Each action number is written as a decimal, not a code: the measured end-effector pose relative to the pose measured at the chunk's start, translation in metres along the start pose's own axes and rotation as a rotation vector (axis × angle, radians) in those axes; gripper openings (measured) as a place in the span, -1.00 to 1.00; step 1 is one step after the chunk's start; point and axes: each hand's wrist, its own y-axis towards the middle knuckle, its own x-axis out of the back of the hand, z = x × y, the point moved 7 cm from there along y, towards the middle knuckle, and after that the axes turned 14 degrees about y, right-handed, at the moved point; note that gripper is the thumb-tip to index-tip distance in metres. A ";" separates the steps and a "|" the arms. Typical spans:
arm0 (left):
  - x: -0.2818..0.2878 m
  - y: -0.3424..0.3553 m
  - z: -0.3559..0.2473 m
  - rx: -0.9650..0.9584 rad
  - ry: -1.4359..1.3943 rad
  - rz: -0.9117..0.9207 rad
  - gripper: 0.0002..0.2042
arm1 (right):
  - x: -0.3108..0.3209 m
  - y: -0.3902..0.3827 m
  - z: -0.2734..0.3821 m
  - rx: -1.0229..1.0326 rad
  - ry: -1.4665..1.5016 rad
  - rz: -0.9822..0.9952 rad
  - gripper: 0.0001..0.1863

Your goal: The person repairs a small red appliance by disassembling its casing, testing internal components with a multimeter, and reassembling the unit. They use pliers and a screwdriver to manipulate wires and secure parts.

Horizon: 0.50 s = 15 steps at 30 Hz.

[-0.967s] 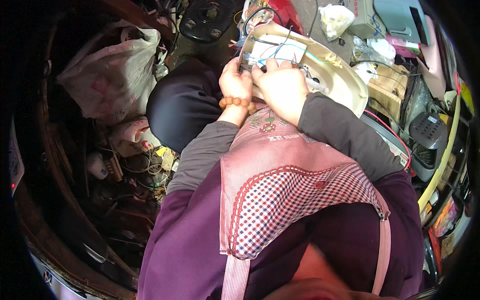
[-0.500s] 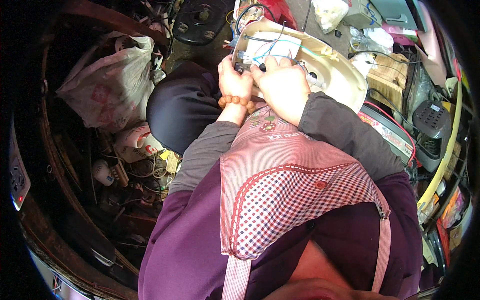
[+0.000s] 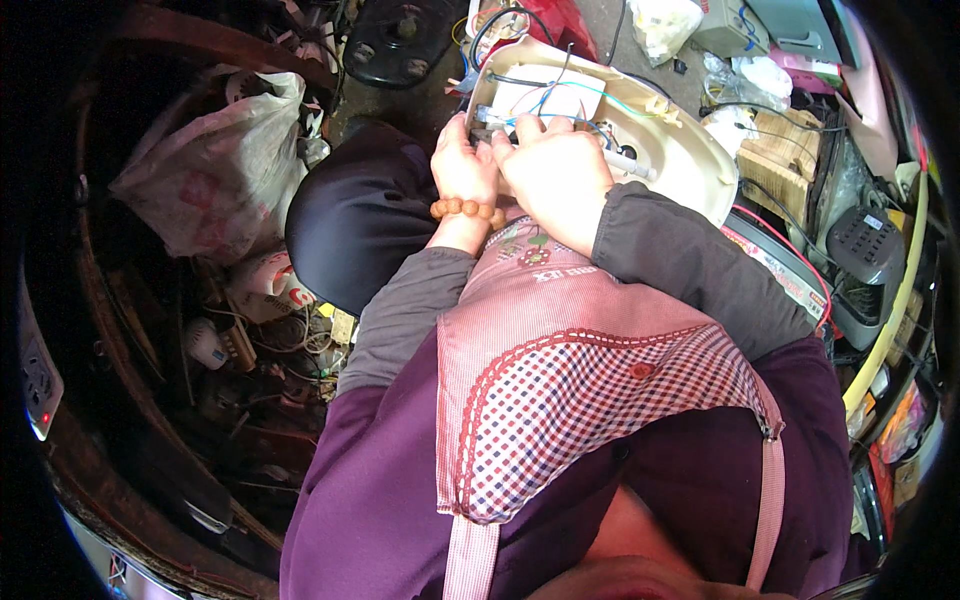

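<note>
A cream plastic housing (image 3: 690,165) rests at my lap, holding a white board (image 3: 555,92), thin coloured and black wires, and a white cylindrical piece (image 3: 630,167). My left hand (image 3: 462,172), with a beaded bracelet at the wrist, has its fingers curled at the housing's left edge, gripping it. My right hand (image 3: 555,180) is closed beside it, fingers bent down into the housing among the wires and small dark parts. Whatever these fingertips hold is hidden. My thumbs are close together.
A black oval base (image 3: 405,50) lies beyond my knee. A white sack (image 3: 215,170) and tangled cables fill the left. A wooden block (image 3: 775,175), grey keypad device (image 3: 865,245), yellow hose (image 3: 900,300) and plastic bags crowd the right. A white bundle (image 3: 655,30) lies at the back.
Both hands have shifted slightly left. The fingers of my right hand have moved a little within the housing, which stays in about the same place.
</note>
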 end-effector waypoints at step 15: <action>0.005 0.003 0.007 0.159 0.061 0.067 -0.65 | 0.018 -0.075 -0.062 -0.151 0.635 -0.253 -0.49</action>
